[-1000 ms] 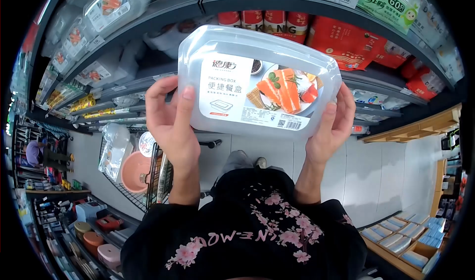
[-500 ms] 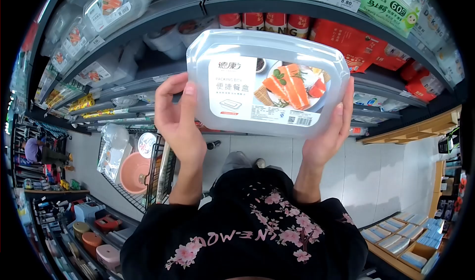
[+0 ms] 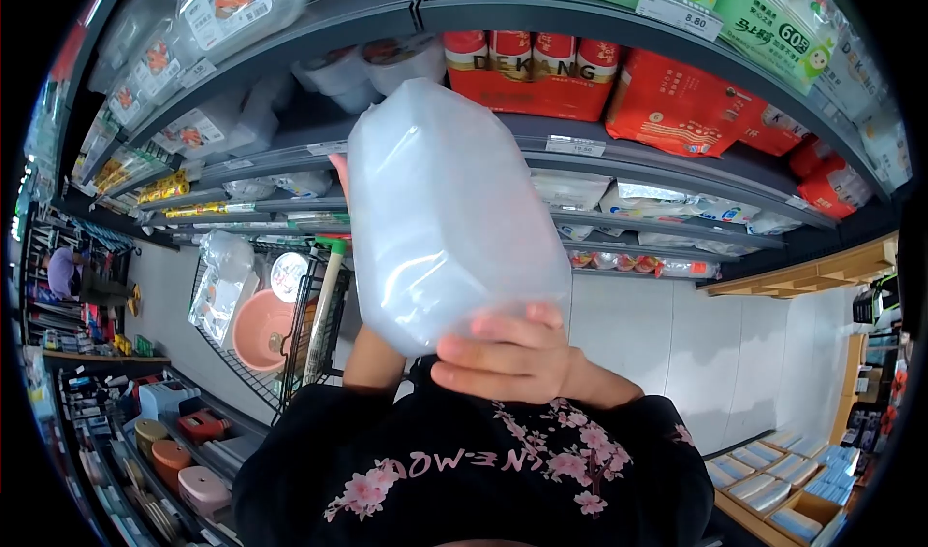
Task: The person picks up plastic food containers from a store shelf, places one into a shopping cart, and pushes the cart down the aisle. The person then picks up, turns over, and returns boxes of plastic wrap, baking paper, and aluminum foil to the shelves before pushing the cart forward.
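A translucent plastic food container pack (image 3: pixel 445 209) is tilted up in front of me, its plain side and corner towards the camera and its printed label out of sight. My right hand (image 3: pixel 507 359) is closed around its lower end, fingers lying across the plastic. Most of my left hand (image 3: pixel 338 168) is hidden behind the pack; only a bit of finger shows at the left edge, where it supports that side. Similar labelled container packs (image 3: pixel 232 11) stand on the shelf at the upper left.
Shelves hold red paper-roll packs (image 3: pixel 532 78), red bags (image 3: pixel 677 107) and green packs (image 3: pixel 773 30). At the left, a wire shopping cart (image 3: pixel 275 378) carries a pink basin (image 3: pixel 261 330) and a green-capped pole (image 3: pixel 324 305). Farther left, a person (image 3: pixel 68 272) is in the aisle.
The pack has been turned over from its label side to its plain side. My right hand has moved left and down to its lower end; my left hand has gone mostly behind it.
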{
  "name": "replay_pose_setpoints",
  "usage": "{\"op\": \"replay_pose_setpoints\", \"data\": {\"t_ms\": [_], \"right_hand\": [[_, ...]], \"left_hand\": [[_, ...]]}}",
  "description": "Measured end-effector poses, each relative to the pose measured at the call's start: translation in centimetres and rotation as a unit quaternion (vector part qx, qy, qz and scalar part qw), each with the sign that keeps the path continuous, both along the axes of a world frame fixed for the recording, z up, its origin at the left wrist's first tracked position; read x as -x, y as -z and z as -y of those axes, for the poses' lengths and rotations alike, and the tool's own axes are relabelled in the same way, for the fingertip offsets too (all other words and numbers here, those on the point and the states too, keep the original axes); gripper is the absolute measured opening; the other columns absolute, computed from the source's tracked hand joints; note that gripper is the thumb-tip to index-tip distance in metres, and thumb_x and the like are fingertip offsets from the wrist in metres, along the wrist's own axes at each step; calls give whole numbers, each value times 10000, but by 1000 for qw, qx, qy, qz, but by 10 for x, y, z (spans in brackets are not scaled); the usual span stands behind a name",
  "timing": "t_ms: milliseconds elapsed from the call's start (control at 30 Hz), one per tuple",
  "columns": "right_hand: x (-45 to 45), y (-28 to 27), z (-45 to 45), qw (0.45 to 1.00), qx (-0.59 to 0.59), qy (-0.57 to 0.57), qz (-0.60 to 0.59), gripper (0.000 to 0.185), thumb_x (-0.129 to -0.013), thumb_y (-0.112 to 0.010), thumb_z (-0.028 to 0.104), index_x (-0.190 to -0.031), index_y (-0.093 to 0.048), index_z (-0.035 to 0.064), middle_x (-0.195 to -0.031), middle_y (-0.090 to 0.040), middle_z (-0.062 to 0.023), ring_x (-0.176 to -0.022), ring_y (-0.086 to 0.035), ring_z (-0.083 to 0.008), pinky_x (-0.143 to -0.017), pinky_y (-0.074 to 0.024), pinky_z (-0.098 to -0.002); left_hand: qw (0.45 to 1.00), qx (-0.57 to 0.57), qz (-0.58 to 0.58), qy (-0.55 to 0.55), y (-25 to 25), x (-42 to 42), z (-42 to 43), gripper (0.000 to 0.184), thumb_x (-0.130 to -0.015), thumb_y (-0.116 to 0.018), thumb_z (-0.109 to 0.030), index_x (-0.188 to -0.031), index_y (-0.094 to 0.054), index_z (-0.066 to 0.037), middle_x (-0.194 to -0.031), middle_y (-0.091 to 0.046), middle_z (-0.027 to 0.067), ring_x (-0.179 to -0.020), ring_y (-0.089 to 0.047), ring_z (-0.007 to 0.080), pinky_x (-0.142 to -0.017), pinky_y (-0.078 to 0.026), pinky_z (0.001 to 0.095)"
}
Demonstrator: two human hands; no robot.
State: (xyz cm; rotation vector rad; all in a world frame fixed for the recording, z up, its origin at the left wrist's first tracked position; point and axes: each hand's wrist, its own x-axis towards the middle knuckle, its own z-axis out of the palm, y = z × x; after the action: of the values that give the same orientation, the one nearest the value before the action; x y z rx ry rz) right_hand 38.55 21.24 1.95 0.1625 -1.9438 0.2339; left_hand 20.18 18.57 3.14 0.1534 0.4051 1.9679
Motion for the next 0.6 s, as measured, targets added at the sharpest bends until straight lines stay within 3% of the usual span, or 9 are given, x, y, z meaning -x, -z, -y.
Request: {"op": "replay_pose_setpoints", "data": {"t_ms": [167, 300, 367, 433, 467, 500, 533, 567, 600], "right_hand": [[10, 8, 18, 998, -57, 27, -7, 374, -832, -722, 259, -1202, -667, 264, -1287, -626, 126, -1201, -555, -28, -1152, -239, -326], [12, 20, 18, 996, -67, 60, -20, 446, -780, -766, 306, -1212, -662, 264, -1331, -600, 98, -1270, -511, -66, -1167, -211, -346], [9, 30, 12, 998, -6, 36, -60, 503, -774, -773, 306, -1251, -651, 205, -1444, -504, -83, -1369, -425, -233, -1180, -172, -418], [3, 34, 4, 989, 83, 116, -32, 711, -769, -767, 282, -1406, -507, 104, -1514, -323, -278, -1399, -310, -444, -1175, -153, -514], [5, 44, -3, 984, 136, 102, -46, 872, -826, -702, 226, -1527, -232, 10, -1544, -140, -358, -1409, -198, -543, -1160, -148, -561], [-6, 4, -12, 955, 294, 49, 5, 925, -979, -549, 320, -1508, 110, -57, -1588, -111, -216, -1444, -215, -336, -1167, -196, -444], [-2, -12, -17, 917, 392, -24, -65, 920, -980, -543, 338, -1501, 89, -82, -1586, -122, -203, -1443, -224, -330, -1160, -220, -443], [6, -12, -29, 909, 389, 6, -149, 781, -1009, -502, 295, -1517, -37, -74, -1556, -234, -193, -1416, -304, -284, -1145, -268, -403], [5, -9, -39, 909, 390, 7, -149, 781, -1009, -502, 295, -1517, -37, -74, -1556, -234, -193, -1416, -304, -284, -1145, -268, -403]], "left_hand": [[988, 62, -96, -100, 31, 32, -3, 786, -950, -373, -687, -1335, -473, -9, -1304, -541, 132, -1193, -531, 239, -1002, -451, 380], [955, 120, -197, -185, 41, 53, -6, 788, -948, -375, -689, -1331, -474, -7, -1311, -538, 134, -1205, -523, 240, -1018, -437, 381], [936, 122, -248, -219, 31, 52, -11, 789, -947, -377, -690, -1330, -474, -7, -1315, -537, 135, -1211, -519, 240, -1026, -430, 382], [947, 50, -224, -227, 21, 43, -14, 760, -960, -365, -673, -1316, -481, -12, -1322, -532, 140, -1226, -507, 241, -1055, -394, 381], [956, -8, -188, -226, -8, 22, -17, 730, -974, -354, -655, -1303, -488, -18, -1328, -528, 143, -1238, -497, 243, -1079, -362, 379], [954, -54, -185, -228, -9, 24, -17, 754, -981, -333, -652, -1347, -451, -4, -1347, -517, 155, -1273, -466, 246, -1116, -300, 388], [941, -63, -204, -261, -13, 21, -15, 800, -979, -323, -658, -1404, -390, 16, -1316, -541, 172, -1249, -495, 262, -1094, -340, 409], [933, -83, -231, -262, -17, 22, -12, 826, -977, -296, -668, -1424, -359, 23, -1307, -549, 183, -1247, -506, 269, -1087, -354, 419], [924, -103, -258, -262, -20, 24, -7, 851, -975, -269, -678, -1443, -328, 31, -1299, -557, 193, -1245, -516, 276, -1080, -367, 429]]}}
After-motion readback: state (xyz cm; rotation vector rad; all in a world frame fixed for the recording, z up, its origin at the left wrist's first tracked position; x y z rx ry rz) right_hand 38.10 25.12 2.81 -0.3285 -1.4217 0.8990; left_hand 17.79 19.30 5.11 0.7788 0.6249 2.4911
